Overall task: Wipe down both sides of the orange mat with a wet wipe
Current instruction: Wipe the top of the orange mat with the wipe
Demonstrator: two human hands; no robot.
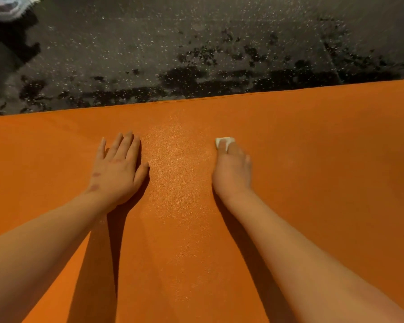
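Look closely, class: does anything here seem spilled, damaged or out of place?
Only the floor: dark wet-looking patches lie along the orange mat's far edge. The mat itself lies flat and undamaged.

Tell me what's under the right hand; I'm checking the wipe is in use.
A white wet wipe peeks out beneath the right hand fingertips, on the orange mat. The rest is covered.

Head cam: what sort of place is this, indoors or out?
Probably outdoors, on pavement. The orange mat lies on dark, speckled ground with wet-looking patches, like asphalt. A shoe shows at top left. Nothing else settles it.
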